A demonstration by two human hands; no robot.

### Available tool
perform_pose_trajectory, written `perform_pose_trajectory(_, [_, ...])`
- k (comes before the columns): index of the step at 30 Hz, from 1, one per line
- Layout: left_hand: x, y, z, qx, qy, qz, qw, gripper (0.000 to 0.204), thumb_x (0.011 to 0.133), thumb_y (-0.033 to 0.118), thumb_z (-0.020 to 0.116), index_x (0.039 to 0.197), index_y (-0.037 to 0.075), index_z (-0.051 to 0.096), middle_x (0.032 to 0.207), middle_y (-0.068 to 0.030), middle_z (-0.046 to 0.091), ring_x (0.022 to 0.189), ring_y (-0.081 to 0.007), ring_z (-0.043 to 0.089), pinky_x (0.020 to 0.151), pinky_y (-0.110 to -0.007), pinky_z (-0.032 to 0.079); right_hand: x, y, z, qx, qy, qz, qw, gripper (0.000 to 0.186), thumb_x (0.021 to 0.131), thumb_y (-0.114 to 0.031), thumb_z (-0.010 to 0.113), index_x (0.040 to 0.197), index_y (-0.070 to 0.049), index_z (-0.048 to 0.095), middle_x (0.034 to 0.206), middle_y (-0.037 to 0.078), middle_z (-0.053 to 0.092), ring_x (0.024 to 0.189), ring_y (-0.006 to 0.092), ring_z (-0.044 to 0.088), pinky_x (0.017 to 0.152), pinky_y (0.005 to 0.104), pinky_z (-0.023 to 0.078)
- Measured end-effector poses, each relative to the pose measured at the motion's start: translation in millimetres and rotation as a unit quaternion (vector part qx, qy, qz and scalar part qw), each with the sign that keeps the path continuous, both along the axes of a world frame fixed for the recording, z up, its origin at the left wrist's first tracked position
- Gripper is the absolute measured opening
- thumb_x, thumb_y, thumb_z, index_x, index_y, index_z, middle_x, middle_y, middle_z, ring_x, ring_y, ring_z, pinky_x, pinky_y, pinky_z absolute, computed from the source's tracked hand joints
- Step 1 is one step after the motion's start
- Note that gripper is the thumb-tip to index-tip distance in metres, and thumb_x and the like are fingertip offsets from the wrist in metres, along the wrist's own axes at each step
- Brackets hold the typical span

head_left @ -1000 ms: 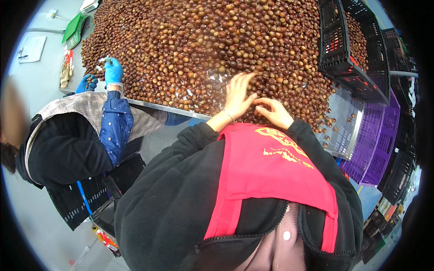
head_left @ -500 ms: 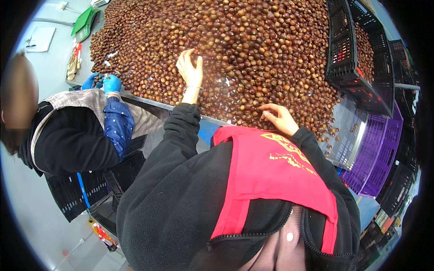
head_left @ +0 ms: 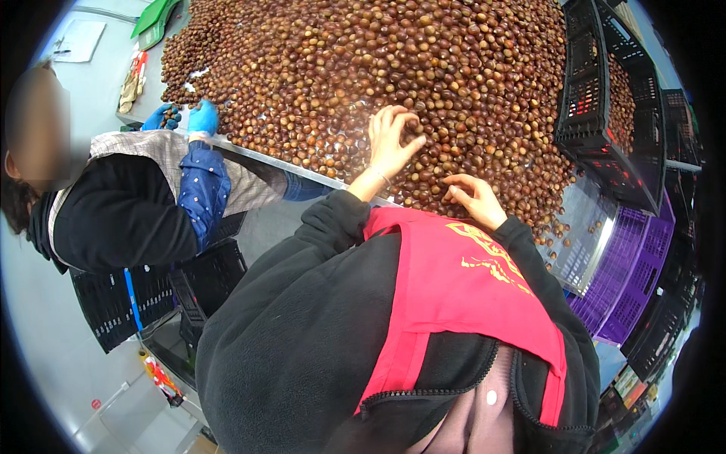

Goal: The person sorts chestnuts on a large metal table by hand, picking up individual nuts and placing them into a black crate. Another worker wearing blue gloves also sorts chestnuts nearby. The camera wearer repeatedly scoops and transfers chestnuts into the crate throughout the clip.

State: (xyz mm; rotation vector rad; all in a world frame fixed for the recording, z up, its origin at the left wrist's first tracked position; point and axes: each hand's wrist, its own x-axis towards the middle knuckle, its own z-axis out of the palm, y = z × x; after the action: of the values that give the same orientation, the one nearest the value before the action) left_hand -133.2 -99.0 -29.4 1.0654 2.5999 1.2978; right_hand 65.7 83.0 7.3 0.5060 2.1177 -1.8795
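- Two bare hands are working in a heap of brown nuts (head_left: 454, 68) covering the worktop (head_left: 575, 257).
- Left hand (head_left: 393, 140) is resting on the heap, fingers curled, pinching at a nut; whether it is holding one I cannot tell.
- Right hand (head_left: 473, 197) is lying near the worktop's front edge, fingers bent loosely onto the nuts.
- Black crate (head_left: 605, 113) is sitting at the right edge.
- Co-worker's blue-gloved hands (head_left: 189, 117) are touching nuts at the left edge.
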Motion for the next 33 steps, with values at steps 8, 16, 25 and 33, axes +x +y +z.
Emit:
perform_pose_trajectory(8, [26.1, -68.9, 23.5, 0.079, -0.051, -0.031, 0.995, 0.023, 0.093, 0.011, 0.071, 0.116, 0.009, 0.072, 0.131, -0.0121, 0.067, 0.127, -0.033, 0.061, 0.11, -0.042, 0.046, 1.3, 1.3, 0.2, 0.023, -0.001, 0.011, 1.0, 0.029, 0.103, -0.014, 0.06, 0.127, -0.002, 0.068, 0.097, 0.01, 0.077, 0.091, 0.0163, 0.072, 0.083, 0.0315, 0.057])
perform_pose_trajectory(16, [-40.7, -221.5, 4.5, -0.154, 0.082, 0.267, 0.948, 0.039, 0.076, -0.005, 0.071, 0.113, 0.005, 0.064, 0.096, -0.0142, 0.065, 0.092, -0.0353, 0.062, 0.085, -0.046, 0.051, 0.5, 0.8, 6.3, -0.01, -0.016, 0.028, 0.999, 0.031, 0.105, -0.017, 0.059, 0.131, 0.0, 0.064, 0.101, 0.007, 0.074, 0.094, 0.0141, 0.066, 0.088, 0.031, 0.054])
perform_pose_trajectory(25, [-73.1, -232.2, -7.5, -0.221, 0.055, 0.192, 0.955, 0.047, 0.073, -0.006, 0.077, 0.116, 0.003, 0.061, 0.105, -0.0159, 0.068, 0.097, -0.0366, 0.065, 0.086, -0.045, 0.054, 3.9, 1.5, 6.7, 0.017, 0.003, 0.012, 1.0, 0.027, 0.103, -0.013, 0.06, 0.127, -0.002, 0.067, 0.097, 0.007, 0.075, 0.09, 0.0139, 0.07, 0.083, 0.0302, 0.057])
perform_pose_trajectory(33, [-81.4, -219.8, -2.2, -0.377, 0.114, 0.16, 0.905, 0.054, 0.076, -0.001, 0.08, 0.125, 0.004, 0.06, 0.116, -0.0152, 0.072, 0.11, -0.0381, 0.065, 0.096, -0.046, 0.053, 5.2, 0.1, 5.4, -0.002, 0.005, 0.009, 1.0, 0.027, 0.104, -0.013, 0.06, 0.128, -0.001, 0.067, 0.098, 0.008, 0.075, 0.09, 0.0131, 0.07, 0.081, 0.0299, 0.057])
